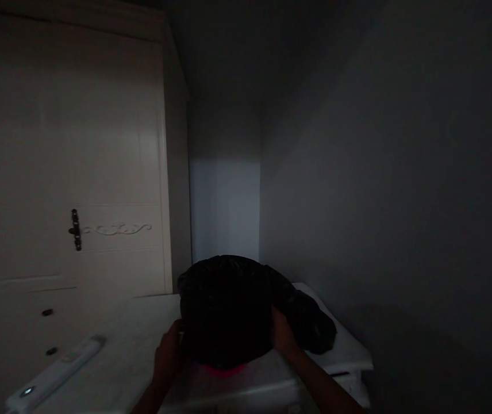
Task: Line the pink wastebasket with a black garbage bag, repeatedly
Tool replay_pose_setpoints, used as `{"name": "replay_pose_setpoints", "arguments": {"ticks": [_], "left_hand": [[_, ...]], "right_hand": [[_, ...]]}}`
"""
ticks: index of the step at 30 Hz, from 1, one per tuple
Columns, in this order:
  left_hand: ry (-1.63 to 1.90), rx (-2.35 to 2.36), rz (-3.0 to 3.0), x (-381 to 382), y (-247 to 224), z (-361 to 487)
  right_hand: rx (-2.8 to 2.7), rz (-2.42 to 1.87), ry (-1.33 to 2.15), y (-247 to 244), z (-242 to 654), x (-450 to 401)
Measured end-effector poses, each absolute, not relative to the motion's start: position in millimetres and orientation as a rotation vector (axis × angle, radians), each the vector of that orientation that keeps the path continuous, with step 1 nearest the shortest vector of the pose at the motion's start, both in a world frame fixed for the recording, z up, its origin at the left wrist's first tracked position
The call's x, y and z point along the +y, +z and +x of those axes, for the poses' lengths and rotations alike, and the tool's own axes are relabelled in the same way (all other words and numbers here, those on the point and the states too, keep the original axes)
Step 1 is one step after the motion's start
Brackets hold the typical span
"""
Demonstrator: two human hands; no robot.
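In the dim head view, a bulky black puffy item [226, 310], which looks like a padded garment, stands on the white tabletop [129, 328]. One sleeve-like part of it droops to the right. My left hand [169, 351] grips its left side, and my right hand [283, 333] holds its right side near the base of the drooping part. Both hands' fingertips are partly hidden in the dark. Below the black item shows the edge of something bright pink [223, 371].
A long white device [56, 374] with a small lit spot lies at the lower left. Behind on the left stands a large white wardrobe [116, 144] with dark handles. A grey wall [379, 172] rises along the right side.
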State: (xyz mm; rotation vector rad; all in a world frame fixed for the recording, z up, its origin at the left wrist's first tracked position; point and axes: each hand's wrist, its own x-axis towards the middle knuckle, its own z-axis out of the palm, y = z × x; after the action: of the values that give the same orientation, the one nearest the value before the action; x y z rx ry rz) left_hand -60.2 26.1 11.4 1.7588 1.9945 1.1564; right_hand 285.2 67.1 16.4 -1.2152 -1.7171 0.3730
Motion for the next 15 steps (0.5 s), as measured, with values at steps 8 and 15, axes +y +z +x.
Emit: {"name": "replay_pose_setpoints", "arguments": {"ticks": [8,15], "left_hand": [[0.854,2.164,1.931,2.2,1.9,-57.5],[0.671,2.178,2.082,-4.0,10.4,-51.4]], "right_hand": [[-1.906,-1.732,0.232,-21.2,284.6,34.2],[-1.940,-1.867,0.186,-10.8,281.4,29.3]]}}
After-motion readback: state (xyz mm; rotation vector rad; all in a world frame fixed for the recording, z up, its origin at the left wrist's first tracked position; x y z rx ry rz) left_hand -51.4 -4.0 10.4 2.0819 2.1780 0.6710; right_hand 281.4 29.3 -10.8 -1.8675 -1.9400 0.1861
